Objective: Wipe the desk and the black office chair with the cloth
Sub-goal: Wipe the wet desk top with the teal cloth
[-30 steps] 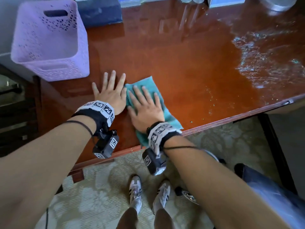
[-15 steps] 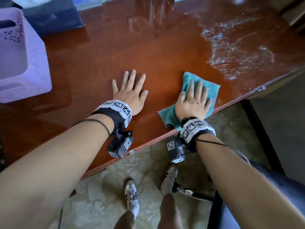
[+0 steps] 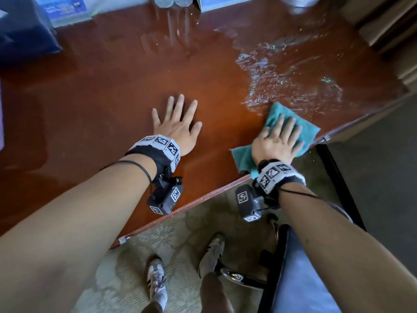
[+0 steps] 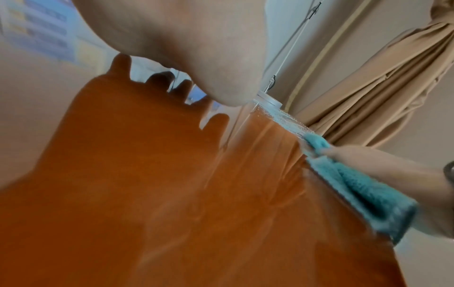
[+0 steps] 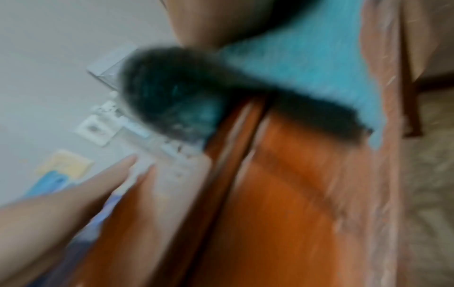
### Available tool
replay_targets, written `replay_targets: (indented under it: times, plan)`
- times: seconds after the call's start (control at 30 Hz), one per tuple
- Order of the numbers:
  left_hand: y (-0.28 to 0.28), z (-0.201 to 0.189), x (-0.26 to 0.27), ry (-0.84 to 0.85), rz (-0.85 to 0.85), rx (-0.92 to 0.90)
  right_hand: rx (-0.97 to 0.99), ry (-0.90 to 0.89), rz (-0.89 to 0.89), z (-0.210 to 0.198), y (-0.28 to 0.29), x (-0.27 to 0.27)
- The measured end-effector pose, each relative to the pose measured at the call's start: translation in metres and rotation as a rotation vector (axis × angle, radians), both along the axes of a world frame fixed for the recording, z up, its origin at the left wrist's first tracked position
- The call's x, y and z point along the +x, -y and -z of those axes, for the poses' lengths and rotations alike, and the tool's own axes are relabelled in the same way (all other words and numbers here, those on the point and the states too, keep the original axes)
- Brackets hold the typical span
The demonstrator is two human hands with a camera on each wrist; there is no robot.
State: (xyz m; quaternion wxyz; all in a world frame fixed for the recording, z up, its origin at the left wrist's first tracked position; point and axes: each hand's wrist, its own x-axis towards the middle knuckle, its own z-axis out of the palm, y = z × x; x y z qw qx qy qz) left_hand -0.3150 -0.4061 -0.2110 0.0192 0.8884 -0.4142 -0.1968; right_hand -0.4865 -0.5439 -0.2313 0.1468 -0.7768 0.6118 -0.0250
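Observation:
A teal cloth [image 3: 308, 129] lies flat on the glossy reddish-brown desk [image 3: 112, 105], near its front right edge. My right hand [image 3: 278, 138] presses on the cloth with straight, spread fingers. My left hand [image 3: 178, 125] rests flat on the bare desk to the left, fingers spread, holding nothing. Streaky wet marks [image 3: 282, 71] cover the desk beyond the cloth. In the left wrist view the cloth [image 4: 363, 186] sits under the right hand at the right. The right wrist view is blurred and shows the cloth [image 5: 307, 64] on the desk edge. A black office chair [image 3: 293, 279] stands at the lower right.
Blue boxes [image 3: 65, 10] and clear bottles [image 3: 171, 1] line the desk's back edge, with a dark box [image 3: 22, 35] at the back left. A beige curtain [image 4: 368, 81] hangs to the right. Patterned carpet [image 3: 171, 240] and my shoes [image 3: 156, 281] lie below the desk edge.
My right hand has slid the cloth to the right along the front edge, up to the wet streaks. My left hand has stayed flat on the desk; the purple basket has left the view.

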Motion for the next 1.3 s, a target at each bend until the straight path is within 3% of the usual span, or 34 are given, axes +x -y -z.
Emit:
replay_targets:
  times: [0.07, 0.13, 0.2, 0.27, 0.4, 0.47, 0.5, 0.57, 0.63, 0.67, 0.73, 0.8, 0.9, 0.97, 1.03, 1.1, 1.23, 1.3]
  plan:
    - [0.012, 0.003, -0.005, 0.003, -0.016, 0.005, -0.069, -0.007, -0.378, 0.003, -0.035, 0.027]
    - [0.018, 0.004, -0.006, 0.021, -0.03, 0.009, 0.003, -0.009, -0.751, 0.001, -0.052, 0.04]
    - [0.02, 0.004, -0.003, 0.041, -0.043, 0.026, 0.016, -0.025, -0.862, -0.003, -0.026, 0.032]
    - [0.02, 0.003, 0.001, 0.042, -0.058, 0.056, -0.049, -0.04, -0.712, 0.001, 0.022, 0.006]
    - [0.027, 0.001, 0.0, 0.004, -0.096, 0.053, -0.006, -0.017, -0.122, 0.001, 0.113, -0.051]
    - [0.03, 0.002, 0.001, 0.01, -0.112, 0.04, -0.015, 0.006, 0.042, 0.004, 0.11, -0.038]
    - [0.032, 0.003, 0.001, 0.008, -0.123, 0.041, -0.053, 0.011, 0.027, 0.004, 0.091, -0.022]
    - [0.035, 0.004, 0.001, 0.007, -0.153, 0.049, -0.126, 0.021, -0.264, 0.007, 0.033, 0.014]
    - [0.036, 0.004, 0.0, 0.018, -0.171, 0.045, -0.067, -0.01, -0.725, 0.009, -0.024, 0.043]
    - [0.035, 0.005, 0.001, 0.025, -0.175, 0.043, -0.017, -0.005, -0.871, 0.005, -0.036, 0.049]
    - [0.027, 0.004, 0.006, 0.03, -0.204, 0.056, -0.032, 0.017, -0.981, -0.001, -0.016, 0.046]
    - [0.015, 0.001, 0.013, 0.031, -0.225, 0.09, -0.072, -0.029, -0.838, 0.004, 0.031, 0.023]
    - [0.003, -0.005, 0.027, 0.025, -0.242, 0.124, -0.042, -0.075, -0.321, 0.0, 0.106, -0.024]
    - [0.0, -0.008, 0.033, 0.017, -0.253, 0.11, 0.012, -0.026, -0.034, -0.003, 0.122, -0.032]
    - [0.0, -0.009, 0.038, 0.031, -0.233, 0.078, 0.051, -0.016, 0.08, -0.005, 0.104, -0.01]
    - [0.0, -0.007, 0.041, 0.028, -0.217, 0.07, 0.035, -0.036, -0.091, -0.002, 0.063, 0.025]
    - [-0.002, -0.004, 0.046, -0.018, -0.279, 0.047, 0.063, -0.06, -0.825, -0.007, -0.043, 0.086]
    - [-0.004, -0.006, 0.054, -0.026, -0.298, 0.027, 0.13, -0.099, -1.029, -0.015, -0.061, 0.099]
